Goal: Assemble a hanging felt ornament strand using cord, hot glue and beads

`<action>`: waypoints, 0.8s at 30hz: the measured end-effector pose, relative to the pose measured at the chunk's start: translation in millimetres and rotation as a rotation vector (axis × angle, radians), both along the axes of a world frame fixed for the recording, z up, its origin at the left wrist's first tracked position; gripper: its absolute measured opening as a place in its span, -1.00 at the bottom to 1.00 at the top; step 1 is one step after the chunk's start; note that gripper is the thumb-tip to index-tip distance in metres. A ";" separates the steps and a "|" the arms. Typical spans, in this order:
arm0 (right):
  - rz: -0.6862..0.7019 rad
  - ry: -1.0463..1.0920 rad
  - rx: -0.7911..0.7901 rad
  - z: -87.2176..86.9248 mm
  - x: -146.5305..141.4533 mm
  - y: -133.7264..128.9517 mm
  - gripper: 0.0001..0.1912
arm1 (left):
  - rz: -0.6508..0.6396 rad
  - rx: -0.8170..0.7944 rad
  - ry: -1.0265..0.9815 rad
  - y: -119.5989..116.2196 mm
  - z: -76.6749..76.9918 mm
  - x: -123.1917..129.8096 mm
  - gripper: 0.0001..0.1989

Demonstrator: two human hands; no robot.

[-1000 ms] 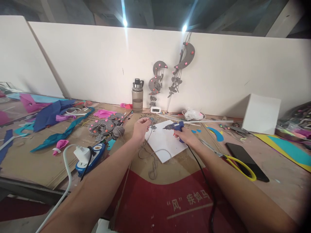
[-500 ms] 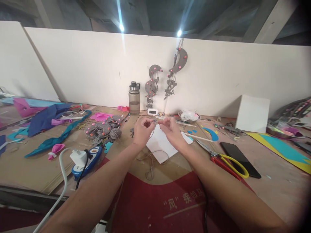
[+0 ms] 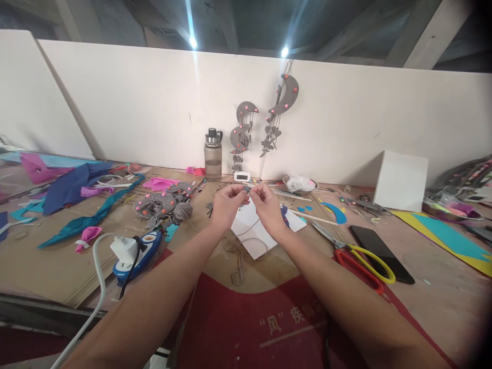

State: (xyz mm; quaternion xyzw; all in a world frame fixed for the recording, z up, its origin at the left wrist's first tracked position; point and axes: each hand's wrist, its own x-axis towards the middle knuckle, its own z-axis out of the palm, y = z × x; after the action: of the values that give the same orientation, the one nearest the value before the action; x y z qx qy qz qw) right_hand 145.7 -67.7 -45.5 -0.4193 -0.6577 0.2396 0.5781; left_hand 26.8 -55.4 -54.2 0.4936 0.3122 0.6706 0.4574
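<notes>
Pinched bit [image 3: 247, 189] — unclear, glue gun [image 3: 285, 216] — mostly hidden

A white partition [image 3: 154, 102] stood behind the worktable [image 3: 442, 307], whose pinkish top was partly covered with brown cardboard [image 3: 42, 261]. Above the partition, two bright lights [image 3: 285, 52] shone beneath a dark ceiling [image 3: 261, 23] with slanting beams.

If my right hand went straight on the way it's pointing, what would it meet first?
Probably the small grey-blue piece at the fingertips, then your left hand; your right hand points forward and inward, though depth is unclear.
</notes>
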 end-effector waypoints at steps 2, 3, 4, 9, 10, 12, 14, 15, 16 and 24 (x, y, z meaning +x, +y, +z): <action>-0.015 -0.020 0.009 0.3 -0.1 -0.3 -0.89 | -0.021 -0.003 0.001 0.5 -1.1 0.2 -0.81; -0.020 -0.031 0.008 0.6 -0.1 -0.9 -0.90 | -0.027 -0.005 0.002 0.4 -1.3 0.3 -0.80; -0.024 -0.043 0.006 1.0 -0.2 -1.6 -0.90 | -0.030 -0.010 0.003 0.2 -1.2 0.4 -0.80; -0.055 -0.099 0.016 3.4 -0.8 -6.2 -0.90 | -0.041 -0.053 -0.048 -1.1 1.1 1.1 -0.81; -0.062 -0.105 0.015 3.7 -0.9 -6.9 -0.89 | -0.045 -0.062 -0.062 -1.3 1.8 1.2 -0.81; -0.071 -0.120 0.016 3.7 -1.3 -7.6 -0.88 | -0.051 -0.081 -0.086 -1.6 3.2 1.2 -0.82; -0.079 -0.140 0.021 3.1 -1.6 -7.9 -0.88 | -0.060 -0.095 -0.105 -1.8 4.4 1.3 -0.83; -0.083 -0.147 0.020 2.6 -1.8 -7.9 -0.88 | -0.065 -0.098 -0.113 -1.9 4.8 1.3 -0.83; -0.088 -0.152 0.017 2.1 -2.0 -7.8 -0.88 | -0.070 -0.100 -0.119 -2.0 5.1 1.3 -0.84; -0.179 -0.137 -0.027 3.1 -2.6 -6.0 -0.86 | -0.060 -0.115 -0.094 -3.0 5.4 1.7 -0.87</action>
State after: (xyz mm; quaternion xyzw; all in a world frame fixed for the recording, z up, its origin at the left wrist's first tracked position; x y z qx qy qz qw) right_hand 143.0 -73.7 -42.4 -0.4993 -0.6523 0.1667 0.5454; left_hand 28.5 -58.5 -48.8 0.4437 0.3135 0.6602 0.5187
